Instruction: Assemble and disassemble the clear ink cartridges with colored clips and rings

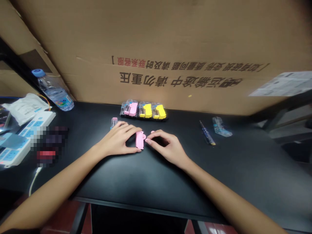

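Observation:
At the middle of the black table, my left hand grips a small pink plastic piece between thumb and fingers. My right hand meets it from the right, its fingertips pinched against the piece's right edge. A small pink bit shows just above my right fingers. Behind my left hand a small pink-capped clear item lies on the table. Further back is a row of packaged pink and yellow toys.
A large cardboard box walls off the back. A water bottle, a white bag and a white power strip sit at the left. A blue screwdriver and a clear wrapper lie at the right.

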`<state>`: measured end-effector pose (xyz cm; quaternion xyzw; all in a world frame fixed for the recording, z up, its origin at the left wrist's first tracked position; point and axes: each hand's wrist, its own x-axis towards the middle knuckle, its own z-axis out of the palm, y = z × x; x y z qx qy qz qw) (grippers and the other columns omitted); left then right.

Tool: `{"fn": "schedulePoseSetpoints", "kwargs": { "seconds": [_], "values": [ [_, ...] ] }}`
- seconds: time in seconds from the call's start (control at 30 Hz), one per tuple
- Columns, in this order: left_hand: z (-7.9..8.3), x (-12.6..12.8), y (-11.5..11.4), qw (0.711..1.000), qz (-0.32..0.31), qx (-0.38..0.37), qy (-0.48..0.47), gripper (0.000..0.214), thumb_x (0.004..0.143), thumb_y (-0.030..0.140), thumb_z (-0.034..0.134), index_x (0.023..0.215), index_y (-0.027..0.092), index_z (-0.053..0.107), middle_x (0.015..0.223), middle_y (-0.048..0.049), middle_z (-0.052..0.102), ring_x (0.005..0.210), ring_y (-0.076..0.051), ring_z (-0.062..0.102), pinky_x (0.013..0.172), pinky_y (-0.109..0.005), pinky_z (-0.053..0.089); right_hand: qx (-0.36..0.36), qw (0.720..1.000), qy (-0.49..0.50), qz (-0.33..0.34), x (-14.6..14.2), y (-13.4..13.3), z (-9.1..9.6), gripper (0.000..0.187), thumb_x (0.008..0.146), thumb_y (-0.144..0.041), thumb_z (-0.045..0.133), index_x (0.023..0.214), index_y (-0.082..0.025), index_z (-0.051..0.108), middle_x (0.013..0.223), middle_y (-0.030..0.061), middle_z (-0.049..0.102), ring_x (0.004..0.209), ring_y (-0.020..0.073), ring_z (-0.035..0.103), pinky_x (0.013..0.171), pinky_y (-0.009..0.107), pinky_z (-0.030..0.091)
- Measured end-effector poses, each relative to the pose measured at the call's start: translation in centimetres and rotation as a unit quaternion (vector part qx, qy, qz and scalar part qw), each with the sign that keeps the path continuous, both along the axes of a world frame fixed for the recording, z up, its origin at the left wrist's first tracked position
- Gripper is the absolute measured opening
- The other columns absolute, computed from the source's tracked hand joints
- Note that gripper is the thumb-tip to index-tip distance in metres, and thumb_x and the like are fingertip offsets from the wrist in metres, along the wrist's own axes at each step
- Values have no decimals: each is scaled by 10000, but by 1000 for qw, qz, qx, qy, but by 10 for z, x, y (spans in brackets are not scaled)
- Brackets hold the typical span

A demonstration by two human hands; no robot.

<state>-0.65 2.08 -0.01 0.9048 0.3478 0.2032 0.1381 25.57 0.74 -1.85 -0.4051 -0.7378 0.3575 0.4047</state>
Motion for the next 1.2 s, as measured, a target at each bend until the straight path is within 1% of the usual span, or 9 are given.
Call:
{"fn": "schedulePoseSetpoints", "kwargs": {
  "seconds": [0.07,0.2,0.47,0.53,0.6,0.73,0.83,0.9,1.2],
  "values": [
    [2,1,-1,1000,-6,1,-2,610,950,572,756,1439,240,608,1339,-106,744,1217,-311,699,1148,-507,418,-22,999,29,-10,-4,-3,1,201,980,-467,772,963,-267,779,971,55,808,939,257,745,907,435,606],
    [4,3,-3,1000,-10,11,-5,597,958,554,757,1441,236,609,1352,-109,730,1249,-312,682,1136,-494,433,-22,999,45,-9,-7,-3,-1,208,977,-471,784,964,-265,805,972,64,785,896,240,726,826,407,599],
    [3,7,-5,1000,-13,14,-10,598,951,538,763,1460,255,629,1349,-116,725,1243,-324,674,1111,-501,467,-33,998,58,-14,-8,-3,-2,262,965,-527,786,1003,-271,829,1012,79,762,911,239,730,832,408,628],
    [2,7,-6,1000,-14,19,-8,596,953,540,761,1457,251,627,1352,-118,724,1248,-327,670,1114,-503,464,-56,996,67,-11,-9,-4,-3,277,958,-540,787,1005,-269,817,1039,82,765,935,244,738,846,409,640],
    [2,7,-6,1000,-15,26,-6,589,955,537,760,1449,245,626,1355,-120,722,1251,-328,666,1113,-499,463,-98,992,80,-4,-10,-5,-4,302,948,-560,788,1008,-264,793,1041,76,777,940,245,751,863,413,651],
    [3,8,-7,999,-20,31,-3,574,952,517,769,1425,227,624,1336,-117,725,1235,-321,672,1112,-482,463,-169,978,120,3,-11,-5,-7,349,899,-556,836,1036,-253,729,985,52,783,907,222,760,872,400,659],
    [2,9,-7,999,-25,25,-4,591,946,524,774,1430,224,616,1326,-116,726,1228,-319,675,1125,-486,457,-191,969,154,3,-11,-5,-7,395,857,-527,883,1055,-256,674,927,27,756,851,199,745,847,384,651],
    [1,10,-7,999,-28,21,-5,595,949,532,768,1440,235,611,1334,-116,724,1235,-321,675,1130,-493,454,-201,967,158,4,-11,-4,-7,416,843,-527,893,1047,-257,651,890,12,738,812,189,731,823,376,643],
    [-1,10,-6,999,-38,34,-4,591,960,530,758,1436,213,609,1326,-122,730,1217,-313,682,1137,-494,450,-225,960,164,8,-12,-4,-4,446,825,-544,901,1032,-259,627,834,-18,697,769,171,697,801,351,607]
  ]
}}
